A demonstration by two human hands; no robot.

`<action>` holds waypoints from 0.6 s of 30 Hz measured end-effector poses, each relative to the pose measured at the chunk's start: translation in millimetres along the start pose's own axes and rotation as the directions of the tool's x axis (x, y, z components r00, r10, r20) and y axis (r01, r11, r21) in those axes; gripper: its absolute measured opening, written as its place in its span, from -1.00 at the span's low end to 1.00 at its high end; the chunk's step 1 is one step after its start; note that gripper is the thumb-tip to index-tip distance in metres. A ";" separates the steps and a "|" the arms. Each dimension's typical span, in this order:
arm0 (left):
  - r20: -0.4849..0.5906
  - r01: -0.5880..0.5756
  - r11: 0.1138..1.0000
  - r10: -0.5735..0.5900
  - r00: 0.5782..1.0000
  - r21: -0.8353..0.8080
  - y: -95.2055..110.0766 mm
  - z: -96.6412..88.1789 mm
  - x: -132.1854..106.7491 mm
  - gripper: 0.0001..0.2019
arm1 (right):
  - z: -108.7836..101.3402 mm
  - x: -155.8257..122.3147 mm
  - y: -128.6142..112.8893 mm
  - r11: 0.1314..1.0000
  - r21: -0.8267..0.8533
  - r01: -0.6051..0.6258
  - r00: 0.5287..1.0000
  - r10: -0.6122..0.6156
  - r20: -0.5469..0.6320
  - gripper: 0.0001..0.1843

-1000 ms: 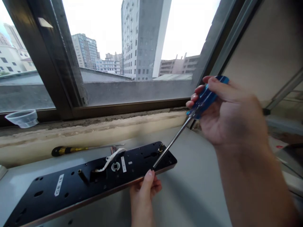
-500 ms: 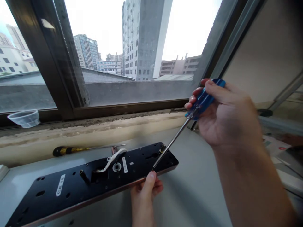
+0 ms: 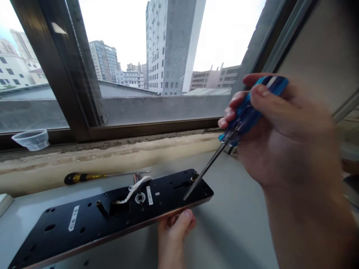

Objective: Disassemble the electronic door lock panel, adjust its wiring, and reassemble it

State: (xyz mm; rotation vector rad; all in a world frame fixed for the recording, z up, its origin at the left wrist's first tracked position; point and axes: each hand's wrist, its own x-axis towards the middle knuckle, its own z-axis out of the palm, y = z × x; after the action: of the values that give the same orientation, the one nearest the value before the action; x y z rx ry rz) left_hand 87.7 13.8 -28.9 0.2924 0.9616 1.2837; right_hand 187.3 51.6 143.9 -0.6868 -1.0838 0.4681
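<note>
A long black door lock panel (image 3: pixel 92 224) with a copper-coloured edge lies tilted across the lower left, its back face up. It carries a white label, threaded posts and a white cable (image 3: pixel 134 190). My left hand (image 3: pixel 175 235) grips the panel's near edge, right of its middle, with the thumb at the rim and the other fingers mostly hidden underneath. My right hand (image 3: pixel 283 138) is wrapped around the blue handle of a screwdriver (image 3: pixel 209 164). Its shaft slants down left to a point at the panel's near edge; whether the tip touches the panel, I cannot tell.
Behind the panel, a yellow-and-black screwdriver (image 3: pixel 86 177) lies on the grey table (image 3: pixel 224 231). On the window sill at the left stands a clear plastic cup (image 3: pixel 32 140). A white object (image 3: pixel 5 203) sits at the left edge, and a window (image 3: pixel 157 108) runs behind.
My right hand and the screwdriver handle have moved up and right, closer to the camera. My left thumb has slid down off the screwdriver tip area to the panel's rim.
</note>
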 end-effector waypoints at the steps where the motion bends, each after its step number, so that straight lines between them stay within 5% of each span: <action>1: 0.003 0.005 1.000 -0.005 1.000 0.007 -0.2 -0.4 0.9 -0.77 | 1.7 -3.4 -3.8 1.000 -0.009 0.017 0.999 -0.016 0.046 -0.85; 7: 0.020 0.012 0.999 -0.013 1.000 0.029 2.1 -1.8 4.4 -0.82 | 7.9 -13.8 -16.2 0.995 0.092 -0.040 0.974 0.018 0.227 -0.68; 10: 0.054 0.011 1.000 -0.010 0.998 -0.016 2.6 -3.0 4.2 -0.76 | 12.1 -16.6 -16.9 0.997 0.081 0.009 0.969 -0.029 0.245 -0.79; 14: 0.066 0.035 0.998 -0.031 0.997 -0.055 1.1 -3.7 5.3 -0.79 | 22.6 -20.8 -17.8 0.997 0.065 0.049 0.975 -0.062 0.214 -0.92; 18: 0.035 0.057 0.993 -0.054 0.998 -0.105 0.2 -1.6 7.2 -0.77 | 28.2 -20.0 -17.4 0.997 0.014 -0.078 0.990 0.076 0.115 -0.72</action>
State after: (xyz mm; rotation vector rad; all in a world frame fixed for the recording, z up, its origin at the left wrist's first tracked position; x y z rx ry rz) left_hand 86.2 19.9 -32.9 0.2022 0.8654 1.2708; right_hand 153.7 34.1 151.9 -0.6941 -1.1623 0.5892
